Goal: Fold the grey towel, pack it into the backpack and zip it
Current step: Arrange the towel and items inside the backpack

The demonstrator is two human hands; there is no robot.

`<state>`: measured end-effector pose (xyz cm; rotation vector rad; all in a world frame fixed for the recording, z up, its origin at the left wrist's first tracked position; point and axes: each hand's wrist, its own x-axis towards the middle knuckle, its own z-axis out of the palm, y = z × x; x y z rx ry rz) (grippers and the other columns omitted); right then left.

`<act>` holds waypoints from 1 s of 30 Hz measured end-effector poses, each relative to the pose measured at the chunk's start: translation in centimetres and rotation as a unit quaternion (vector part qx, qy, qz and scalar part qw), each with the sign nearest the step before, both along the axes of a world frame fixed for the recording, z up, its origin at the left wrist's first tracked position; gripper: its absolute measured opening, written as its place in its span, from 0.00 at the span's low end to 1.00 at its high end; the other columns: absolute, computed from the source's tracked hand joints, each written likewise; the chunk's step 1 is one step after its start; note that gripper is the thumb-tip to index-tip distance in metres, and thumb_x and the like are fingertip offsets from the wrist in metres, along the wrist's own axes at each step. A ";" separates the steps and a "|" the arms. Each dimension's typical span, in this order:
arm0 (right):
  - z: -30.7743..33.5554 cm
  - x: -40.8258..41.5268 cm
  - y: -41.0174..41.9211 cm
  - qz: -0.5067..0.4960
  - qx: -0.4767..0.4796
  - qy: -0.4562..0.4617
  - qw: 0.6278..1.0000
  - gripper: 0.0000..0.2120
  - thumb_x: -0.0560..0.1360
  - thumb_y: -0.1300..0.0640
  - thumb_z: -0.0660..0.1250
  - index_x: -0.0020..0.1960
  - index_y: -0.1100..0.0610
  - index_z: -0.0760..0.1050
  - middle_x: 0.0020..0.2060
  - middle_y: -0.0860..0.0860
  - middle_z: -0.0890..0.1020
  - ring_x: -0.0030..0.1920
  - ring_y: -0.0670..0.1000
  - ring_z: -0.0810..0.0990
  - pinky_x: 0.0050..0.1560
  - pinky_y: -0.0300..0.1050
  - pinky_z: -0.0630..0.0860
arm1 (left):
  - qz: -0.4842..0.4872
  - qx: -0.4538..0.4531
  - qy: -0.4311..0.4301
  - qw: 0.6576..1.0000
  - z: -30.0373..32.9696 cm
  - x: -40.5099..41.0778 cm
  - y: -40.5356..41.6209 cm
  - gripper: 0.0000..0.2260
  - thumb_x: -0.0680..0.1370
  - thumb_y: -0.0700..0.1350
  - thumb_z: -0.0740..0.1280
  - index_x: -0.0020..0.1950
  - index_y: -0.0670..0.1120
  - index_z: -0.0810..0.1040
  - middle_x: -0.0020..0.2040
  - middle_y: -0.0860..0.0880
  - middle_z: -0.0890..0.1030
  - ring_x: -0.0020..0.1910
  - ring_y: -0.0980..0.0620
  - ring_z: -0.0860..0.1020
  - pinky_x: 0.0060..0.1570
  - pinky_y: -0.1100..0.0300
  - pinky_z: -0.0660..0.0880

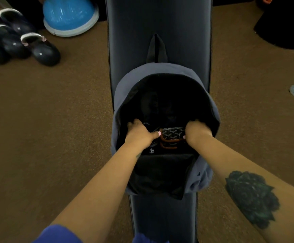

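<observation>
A long dark padded bench (158, 23) runs from near to far down the middle of the brown carpet, and it serves as the packing surface here; raised and narrow, it puts the bag straight under the person's reach. Lying on it is the grey-blue backpack (125, 85), its carry loop pointing far, its main mouth gaping wide toward the camera; laid flat like that, the opening stays spread without being propped.

Both arms go in side by side; the left hand (140, 133) sits at the left of the opening, fingers curled down into the dark interior, thumb stretched toward the middle; the right hand (198, 133) mirrors it on the right, knuckles up, fingers buried. They are apart, and I read both as closed on something dark inside, but what exactly they clamp I cannot tell.

Between the hands sits a small patterned pouch (173, 133) with tan trim, already inside the bag; the hands flank it, perhaps making room around it.

And the grey towel? Not visible anywhere; possibly it is the dark mass under the fingers, but the interior is too black to say; the zip is plainly still open.
</observation>
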<state>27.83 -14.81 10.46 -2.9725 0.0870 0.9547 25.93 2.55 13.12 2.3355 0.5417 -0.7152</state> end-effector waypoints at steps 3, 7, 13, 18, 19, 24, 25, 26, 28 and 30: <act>-0.1 -0.5 0.6 -0.037 0.008 -0.049 0.998 0.26 0.77 0.58 0.65 0.71 0.64 0.60 0.67 0.63 0.70 0.63 0.61 0.75 0.57 0.49 0.74 | -0.013 0.022 0.004 1.000 0.2 -0.1 -0.2 0.40 0.70 0.56 0.72 0.73 0.40 0.57 0.73 0.39 0.60 0.70 0.39 0.64 0.66 0.49 0.67; -0.3 -0.3 1.1 -0.027 0.009 -0.092 0.995 0.29 0.75 0.59 0.67 0.72 0.62 0.59 0.71 0.60 0.61 0.63 0.62 0.74 0.55 0.51 0.75 | -0.019 0.020 0.005 1.000 0.5 0.0 -0.2 0.42 0.69 0.55 0.74 0.73 0.41 0.56 0.73 0.39 0.59 0.71 0.39 0.64 0.66 0.48 0.66; 0.0 0.0 1.2 -0.043 0.031 -0.057 0.997 0.30 0.74 0.59 0.69 0.71 0.60 0.59 0.70 0.61 0.62 0.65 0.62 0.72 0.58 0.52 0.74 | 0.003 -0.006 0.021 1.000 1.2 -0.1 0.2 0.44 0.66 0.47 0.78 0.74 0.43 0.56 0.73 0.41 0.62 0.71 0.41 0.64 0.67 0.51 0.66; 1.2 0.1 1.3 -0.044 0.057 -0.057 0.996 0.32 0.72 0.58 0.71 0.70 0.59 0.60 0.69 0.60 0.63 0.64 0.63 0.72 0.56 0.52 0.75 | 0.015 -0.017 0.015 1.000 2.2 -0.6 0.9 0.42 0.65 0.45 0.78 0.73 0.43 0.59 0.69 0.42 0.69 0.68 0.43 0.69 0.64 0.53 0.68; 1.5 0.1 1.4 -0.046 0.064 -0.059 0.995 0.31 0.72 0.58 0.71 0.70 0.59 0.61 0.68 0.60 0.63 0.64 0.63 0.73 0.55 0.52 0.75 | 0.011 -0.020 0.009 1.000 2.6 -0.8 1.0 0.40 0.66 0.45 0.77 0.73 0.43 0.60 0.69 0.42 0.70 0.67 0.43 0.69 0.63 0.54 0.69; 3.0 -1.0 1.6 -0.048 0.103 -0.077 0.991 0.28 0.73 0.52 0.70 0.67 0.60 0.64 0.66 0.60 0.67 0.61 0.63 0.74 0.53 0.51 0.74 | -0.011 -0.056 -0.067 0.996 5.4 -3.5 1.7 0.28 0.75 0.43 0.70 0.73 0.45 0.64 0.69 0.46 0.72 0.67 0.49 0.72 0.58 0.66 0.66; 3.3 -1.3 1.6 -0.050 0.113 -0.079 0.989 0.26 0.73 0.52 0.70 0.66 0.60 0.65 0.65 0.60 0.68 0.61 0.63 0.74 0.52 0.50 0.74 | 0.001 -0.071 -0.086 0.994 5.8 -4.2 2.0 0.25 0.75 0.43 0.69 0.71 0.46 0.68 0.67 0.48 0.74 0.65 0.51 0.74 0.58 0.67 0.66; 3.6 -1.7 1.6 -0.053 0.122 -0.082 0.988 0.25 0.74 0.52 0.69 0.66 0.60 0.66 0.64 0.60 0.70 0.60 0.63 0.75 0.51 0.50 0.74 | 0.024 -0.090 -0.107 0.990 6.2 -4.9 2.3 0.20 0.76 0.43 0.68 0.68 0.47 0.72 0.65 0.49 0.77 0.62 0.53 0.76 0.59 0.67 0.68; 4.2 -2.6 1.5 -0.061 0.138 -0.092 0.984 0.20 0.74 0.52 0.68 0.62 0.59 0.69 0.60 0.59 0.73 0.57 0.62 0.76 0.49 0.50 0.74 | 0.089 -0.127 -0.152 0.976 6.7 -6.1 3.0 0.12 0.76 0.42 0.67 0.58 0.51 0.77 0.56 0.53 0.81 0.51 0.57 0.81 0.53 0.62 0.77; 4.8 -3.6 1.5 -0.063 0.154 -0.099 0.981 0.16 0.74 0.53 0.68 0.58 0.60 0.72 0.56 0.58 0.75 0.55 0.60 0.77 0.49 0.50 0.75 | 0.151 -0.154 -0.186 0.959 7.4 -7.2 3.4 0.08 0.77 0.42 0.66 0.54 0.52 0.77 0.50 0.56 0.82 0.39 0.60 0.82 0.37 0.66 0.79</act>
